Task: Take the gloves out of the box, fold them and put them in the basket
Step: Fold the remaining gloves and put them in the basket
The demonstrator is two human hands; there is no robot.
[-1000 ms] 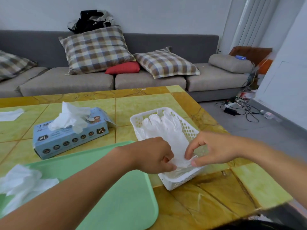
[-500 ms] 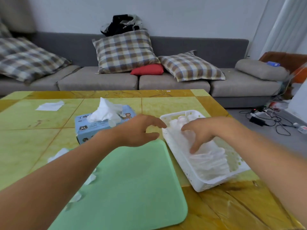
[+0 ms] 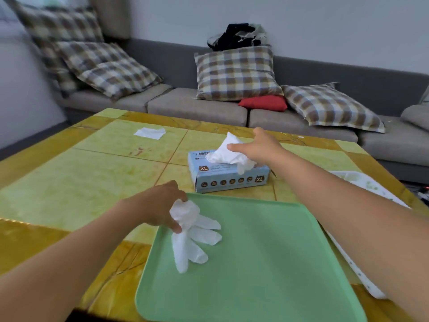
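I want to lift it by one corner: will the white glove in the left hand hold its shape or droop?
It will probably droop: the glove is bunched where the left hand pinches it, and its fingers lie limp and splayed on the green tray. It looks thin and creased, so likely very light. It might also cling or drag on the tray rather than slide cleanly.

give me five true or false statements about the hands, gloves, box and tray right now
1. The left hand grips a white glove over the green tray. True.
2. The right hand is inside the white basket. False: it reaches at the glove sticking out of the blue box.
3. The blue box stands on the green tray. False: it stands on the table, beyond the tray.
4. A glove sticks out of the box's top. True.
5. The tray is red. False: green.
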